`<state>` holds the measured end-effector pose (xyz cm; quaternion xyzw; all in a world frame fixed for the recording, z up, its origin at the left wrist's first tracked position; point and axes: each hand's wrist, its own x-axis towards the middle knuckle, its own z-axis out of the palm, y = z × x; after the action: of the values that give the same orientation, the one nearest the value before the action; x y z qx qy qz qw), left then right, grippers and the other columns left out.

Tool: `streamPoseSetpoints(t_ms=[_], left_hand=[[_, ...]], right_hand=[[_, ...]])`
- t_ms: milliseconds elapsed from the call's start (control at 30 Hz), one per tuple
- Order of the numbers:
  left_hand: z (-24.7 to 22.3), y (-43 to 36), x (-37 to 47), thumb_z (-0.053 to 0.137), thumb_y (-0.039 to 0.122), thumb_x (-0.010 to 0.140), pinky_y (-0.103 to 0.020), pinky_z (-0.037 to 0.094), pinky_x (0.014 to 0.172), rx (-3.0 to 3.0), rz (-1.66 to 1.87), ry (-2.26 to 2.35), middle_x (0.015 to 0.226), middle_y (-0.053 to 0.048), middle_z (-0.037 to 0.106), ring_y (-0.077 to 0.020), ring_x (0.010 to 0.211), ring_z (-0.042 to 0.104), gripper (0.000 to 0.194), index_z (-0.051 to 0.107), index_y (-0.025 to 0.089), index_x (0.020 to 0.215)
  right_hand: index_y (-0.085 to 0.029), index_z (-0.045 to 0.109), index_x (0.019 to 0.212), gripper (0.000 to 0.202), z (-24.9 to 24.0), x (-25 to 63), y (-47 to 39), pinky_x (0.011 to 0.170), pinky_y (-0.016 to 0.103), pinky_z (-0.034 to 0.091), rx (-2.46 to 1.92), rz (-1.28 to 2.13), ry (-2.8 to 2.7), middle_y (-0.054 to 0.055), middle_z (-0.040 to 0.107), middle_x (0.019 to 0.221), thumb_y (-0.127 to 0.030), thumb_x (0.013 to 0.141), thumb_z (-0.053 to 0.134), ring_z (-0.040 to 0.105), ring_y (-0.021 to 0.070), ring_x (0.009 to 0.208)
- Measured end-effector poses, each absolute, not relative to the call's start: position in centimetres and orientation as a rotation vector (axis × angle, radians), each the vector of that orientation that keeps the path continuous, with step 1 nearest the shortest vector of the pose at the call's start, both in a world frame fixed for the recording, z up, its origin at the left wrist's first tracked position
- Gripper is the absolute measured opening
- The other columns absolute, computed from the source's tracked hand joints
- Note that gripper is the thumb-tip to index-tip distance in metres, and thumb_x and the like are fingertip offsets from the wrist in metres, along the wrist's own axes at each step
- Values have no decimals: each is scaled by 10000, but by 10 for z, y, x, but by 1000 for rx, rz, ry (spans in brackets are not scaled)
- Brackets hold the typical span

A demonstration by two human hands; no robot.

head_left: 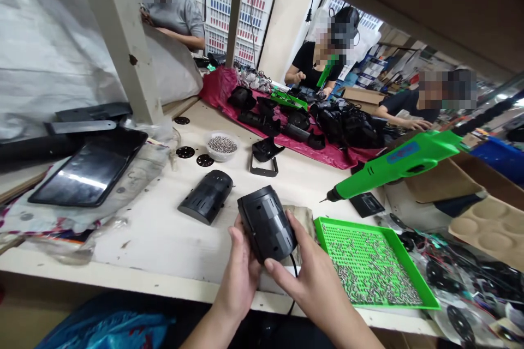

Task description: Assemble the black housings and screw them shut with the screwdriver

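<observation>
Between my two hands is a black cylindrical plastic housing (268, 223) with slots and small holes, held tilted above the front of the bench. My left hand (241, 270) cups its left side and underside. On the right, my right hand (303, 267) grips it with the thumb on the near end and the fingers along the far side. A black cable (293, 267) runs down from the housing past my right hand. Left of it, a curved black housing shell (207, 196) lies on the bench. Part of a pale block (305, 223) shows behind my right hand.
A green electric screwdriver (393, 166) hangs at the right, above a green tray (376, 262) of screws. Behind are a bowl of small metal parts (221, 145) and a black frame (264, 166). A tablet (90, 166) lies left. Several people work beyond the bench.
</observation>
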<state>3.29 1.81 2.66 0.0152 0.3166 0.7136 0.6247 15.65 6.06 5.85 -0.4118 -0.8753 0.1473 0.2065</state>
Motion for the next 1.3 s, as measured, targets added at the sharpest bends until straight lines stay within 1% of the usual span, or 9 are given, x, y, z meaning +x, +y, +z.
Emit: streamPoseSetpoints(t_ms=[100, 200, 300, 533, 733, 900, 1100, 1200, 1300], left_hand=[[27, 18, 33, 559, 752, 718, -421, 407, 1043, 107, 1644, 758, 1460, -74, 483, -307, 1353, 414, 824, 392, 336, 1409], [26, 17, 34, 673, 606, 740, -423, 429, 1014, 222, 1652, 806, 1401, -106, 536, -311, 1297, 483, 810, 324, 320, 1413], [24, 18, 34, 755, 492, 715, -412, 441, 996, 272, 1657, 847, 1319, -116, 596, -306, 1237, 540, 804, 338, 285, 1370], [30, 20, 36, 815, 492, 631, -423, 420, 997, 260, 1604, 974, 1239, -92, 642, -305, 1168, 583, 888, 364, 311, 1375], [37, 26, 40, 838, 431, 623, -398, 427, 1000, 240, 1604, 1095, 1293, -74, 610, -285, 1193, 565, 861, 396, 319, 1353], [37, 29, 44, 842, 405, 621, -355, 487, 931, 227, 1633, 1122, 1205, -48, 654, -250, 1100, 626, 771, 457, 304, 1282], [39, 32, 47, 813, 309, 644, -338, 529, 859, 170, 1665, 1165, 1040, -26, 710, -233, 969, 680, 660, 520, 281, 1235], [46, 37, 41, 743, 256, 707, -297, 546, 801, 48, 1663, 1161, 1017, -38, 722, -207, 906, 691, 498, 585, 233, 1179], [56, 41, 31, 613, 272, 814, -290, 565, 662, -93, 1572, 1180, 881, -74, 735, -192, 735, 693, 277, 651, 153, 1062]], right_hand=[[-132, 291, 1462, 745, 62, 158, 63, 858, 513, 575, -1145, 451, -2457, 223, 603, 1293, -401, 831, 581, 636, 358, 1129], [-107, 308, 1446, 736, 64, 160, 64, 861, 501, 574, -1161, 513, -2483, 234, 594, 1301, -396, 826, 579, 638, 354, 1128], [-65, 314, 1433, 743, 65, 161, 64, 875, 495, 568, -1158, 543, -2502, 255, 576, 1314, -391, 820, 579, 632, 354, 1137], [84, 266, 1422, 773, 65, 157, 61, 784, 511, 584, -1121, 416, -2598, 330, 613, 1201, -378, 853, 511, 674, 390, 1021], [140, 266, 1404, 848, 67, 155, 58, 813, 481, 585, -1105, 278, -2630, 367, 565, 1248, -339, 770, 563, 667, 389, 1035], [159, 295, 1380, 819, 66, 149, 51, 854, 480, 576, -1171, 185, -2652, 380, 510, 1308, -268, 726, 540, 649, 381, 1078], [139, 289, 1395, 802, 67, 138, 46, 917, 487, 549, -1346, 289, -2604, 373, 471, 1353, -229, 733, 551, 616, 384, 1137], [89, 265, 1427, 794, 70, 139, 52, 945, 507, 526, -1292, 452, -2548, 342, 462, 1382, -243, 772, 566, 596, 381, 1166], [18, 252, 1452, 802, 74, 147, 60, 1010, 480, 485, -1148, 789, -2425, 277, 486, 1397, -288, 808, 619, 553, 343, 1232]])
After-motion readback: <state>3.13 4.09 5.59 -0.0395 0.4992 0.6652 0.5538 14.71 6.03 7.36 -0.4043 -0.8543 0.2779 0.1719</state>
